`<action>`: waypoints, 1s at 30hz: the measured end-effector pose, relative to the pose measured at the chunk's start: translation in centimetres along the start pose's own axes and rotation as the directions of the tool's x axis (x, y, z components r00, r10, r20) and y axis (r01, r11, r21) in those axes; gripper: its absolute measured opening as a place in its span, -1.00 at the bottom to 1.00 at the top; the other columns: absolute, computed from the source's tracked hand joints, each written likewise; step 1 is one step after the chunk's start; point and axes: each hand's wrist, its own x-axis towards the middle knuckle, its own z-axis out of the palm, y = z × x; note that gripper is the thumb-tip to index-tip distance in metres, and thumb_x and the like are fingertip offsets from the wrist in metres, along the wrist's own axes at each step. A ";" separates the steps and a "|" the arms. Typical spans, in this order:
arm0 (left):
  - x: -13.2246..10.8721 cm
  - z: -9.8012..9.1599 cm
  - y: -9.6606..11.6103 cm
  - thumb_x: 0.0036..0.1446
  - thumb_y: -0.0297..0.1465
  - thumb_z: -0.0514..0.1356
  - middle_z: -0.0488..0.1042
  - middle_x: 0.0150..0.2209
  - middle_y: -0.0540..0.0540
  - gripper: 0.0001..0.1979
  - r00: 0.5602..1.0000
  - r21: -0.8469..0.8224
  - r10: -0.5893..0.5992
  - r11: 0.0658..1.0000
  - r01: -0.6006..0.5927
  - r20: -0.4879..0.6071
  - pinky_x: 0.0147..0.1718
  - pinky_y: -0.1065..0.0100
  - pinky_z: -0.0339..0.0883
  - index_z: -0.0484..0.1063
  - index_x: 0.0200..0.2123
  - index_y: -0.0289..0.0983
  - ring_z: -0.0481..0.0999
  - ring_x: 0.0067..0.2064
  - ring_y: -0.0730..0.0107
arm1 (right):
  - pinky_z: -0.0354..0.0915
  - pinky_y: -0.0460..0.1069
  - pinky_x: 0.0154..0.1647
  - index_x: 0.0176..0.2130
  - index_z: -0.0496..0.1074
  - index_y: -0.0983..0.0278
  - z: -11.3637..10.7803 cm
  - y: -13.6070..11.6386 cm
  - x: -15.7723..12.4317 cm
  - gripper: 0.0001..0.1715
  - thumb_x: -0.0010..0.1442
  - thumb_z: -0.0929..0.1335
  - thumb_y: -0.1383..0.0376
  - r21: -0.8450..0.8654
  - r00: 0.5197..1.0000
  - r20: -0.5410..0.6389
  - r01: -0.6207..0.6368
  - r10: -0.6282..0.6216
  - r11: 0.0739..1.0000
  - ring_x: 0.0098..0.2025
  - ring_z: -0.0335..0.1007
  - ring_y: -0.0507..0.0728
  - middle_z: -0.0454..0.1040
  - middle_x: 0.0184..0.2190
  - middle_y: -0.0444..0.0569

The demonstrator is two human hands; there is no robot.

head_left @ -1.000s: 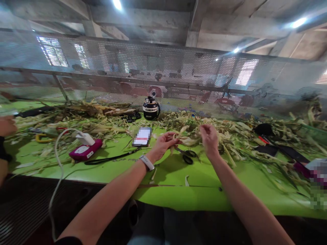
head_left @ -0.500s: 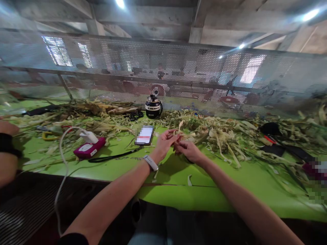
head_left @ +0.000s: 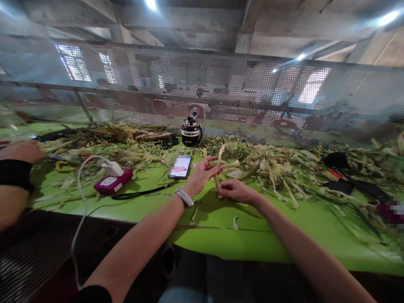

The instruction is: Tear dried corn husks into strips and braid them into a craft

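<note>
My left hand (head_left: 202, 173) pinches a pale, dry husk strip (head_left: 221, 152) between thumb and fingers, with the strip's upper end standing above the fingertips. Just below and to the right, my right hand (head_left: 235, 190) is closed on the lower part of the same strip. Both hands hover over the green table (head_left: 214, 214) near its front edge. Behind them lies a loose heap of husk strips (head_left: 274, 168). To the left of my left hand rests a phone (head_left: 179, 166) with its screen lit.
A black jug marked ENERGY (head_left: 190, 132) stands at the back before a perforated metal screen (head_left: 221, 92). On the left are a purple power block (head_left: 110, 182) with a white charger (head_left: 112, 168) and cable, and yellow-handled scissors (head_left: 65, 167). Another person's hand (head_left: 23, 152) reaches in.
My hands have drawn slightly apart, the right one lower, showing more of the strip between them. At the left, the other person's hand has moved further in.
</note>
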 end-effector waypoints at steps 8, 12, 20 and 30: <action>-0.7 0.7 0.3 -0.08 -0.42 0.34 0.55 -0.18 -0.17 -0.48 0.995 0.118 0.019 0.993 -0.031 0.096 -0.09 0.27 0.32 0.28 -0.03 -0.32 0.53 -0.17 0.35 | 0.03 -0.12 -0.70 -0.63 0.35 0.30 -0.7 0.1 0.5 -0.40 0.06 0.28 -0.14 0.197 0.879 -0.457 -0.048 0.135 0.979 -0.73 0.17 -0.05 0.35 -0.74 -0.12; -0.6 0.7 0.0 -0.08 -0.38 0.35 0.54 -0.30 -0.08 -0.52 0.996 0.172 0.044 0.984 -0.057 0.076 -0.21 0.35 0.35 0.31 -0.07 -0.32 0.53 -0.27 0.41 | -0.03 -0.13 -0.74 -0.66 0.32 0.30 -0.5 0.0 0.7 -0.47 0.06 0.31 -0.05 0.283 0.814 -0.545 -0.048 0.202 0.958 -0.76 0.11 -0.06 0.30 -0.78 -0.14; 0.2 -0.2 -0.2 -0.10 -0.38 0.36 0.47 -0.50 0.03 -0.50 0.999 0.234 0.048 0.971 -0.045 -0.009 -0.35 0.39 0.34 0.28 -0.08 -0.33 0.49 -0.44 0.46 | 0.03 -0.11 -0.71 -0.69 0.24 0.25 -0.7 0.8 1.2 -0.57 0.03 0.29 0.06 0.151 0.768 -0.623 -0.066 0.147 0.986 -0.75 0.07 -0.04 0.21 -0.81 -0.18; -1.1 0.3 -0.1 0.01 -0.46 0.24 0.47 -0.37 -0.02 -0.40 0.923 0.426 -0.052 0.896 -0.126 0.381 -0.30 0.42 0.28 0.13 0.13 -0.26 0.47 -0.31 0.42 | 0.18 0.09 0.02 -0.41 0.47 0.25 -4.0 -0.3 -0.6 -0.67 0.08 0.29 0.06 -0.328 0.669 -0.680 0.090 -0.301 0.940 -0.06 0.33 0.21 0.51 -0.23 0.03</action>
